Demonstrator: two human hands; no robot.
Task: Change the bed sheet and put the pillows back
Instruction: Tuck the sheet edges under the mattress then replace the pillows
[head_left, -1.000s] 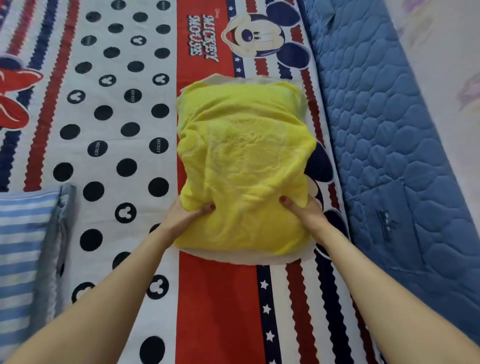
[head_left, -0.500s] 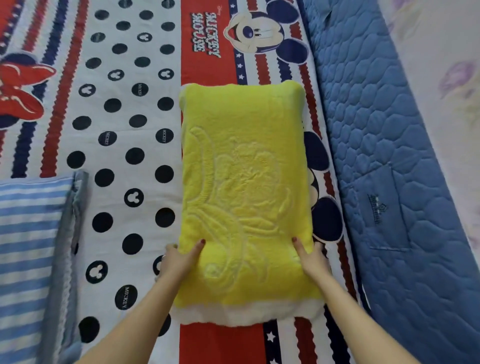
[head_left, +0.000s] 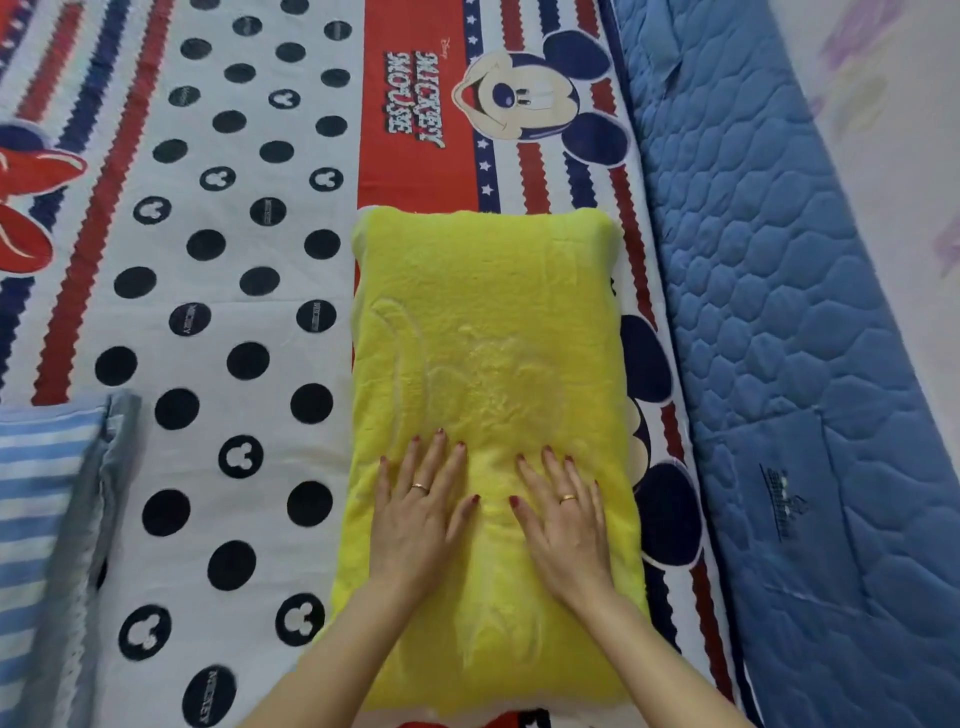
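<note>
A yellow fluffy pillow (head_left: 483, 332) lies flat on the cartoon-mouse bed sheet (head_left: 228, 270), lengthwise, near the bed's right side. My left hand (head_left: 415, 514) rests palm down on the pillow's near half, fingers straight and spread. Beside it my right hand (head_left: 566, 525) lies flat on the same pillow, fingers straight too. Neither hand grips anything. At the left edge lies a blue-and-white striped pillow (head_left: 36, 545), partly out of frame.
The sheet is spread smooth, with black dots, red and navy stripes and a red panel. A blue quilted mattress edge (head_left: 779, 312) runs along the right side, with pale floor (head_left: 893, 130) beyond it.
The yellow pillow was crumpled and held at its near sides; it now lies flat. Both hands let go of its edges and moved onto its top, palms down.
</note>
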